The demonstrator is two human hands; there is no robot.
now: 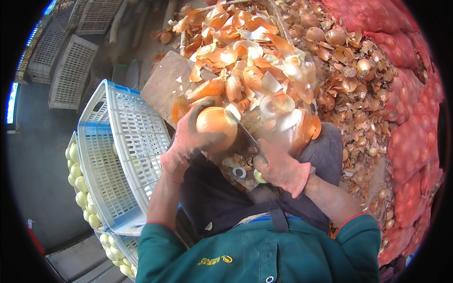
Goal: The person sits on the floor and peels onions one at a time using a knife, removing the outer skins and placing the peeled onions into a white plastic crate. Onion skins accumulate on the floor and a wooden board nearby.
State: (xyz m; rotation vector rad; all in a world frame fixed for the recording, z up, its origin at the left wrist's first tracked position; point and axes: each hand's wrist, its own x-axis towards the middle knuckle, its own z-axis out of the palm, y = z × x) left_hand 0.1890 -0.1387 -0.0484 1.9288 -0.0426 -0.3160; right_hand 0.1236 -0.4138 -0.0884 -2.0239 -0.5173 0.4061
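In a worn pink-and-grey work glove, my left hand (189, 136) grips a large yellow onion (216, 123), skin still on most of it. A knife (242, 126) is held by its handle in my gloved right hand (281, 166). Its blade meets the right end of the onion, where a pale cut slice (233, 111) stands at the edge. Just beyond, a heap of onion skins and unpeeled onions (244, 67) fills a crate (183, 42). Below my right hand lies a pale onion piece (260, 176), partly hidden by the glove.
A white-and-blue plastic basket (138, 141) leans at my left, with peeled onions (79, 184) beside it. A board (166, 86) lies left of the heap. Loose onions and skins (354, 88) cover the floor on the right, before red mesh sacks (414, 141). More crates (72, 72) stand far left.
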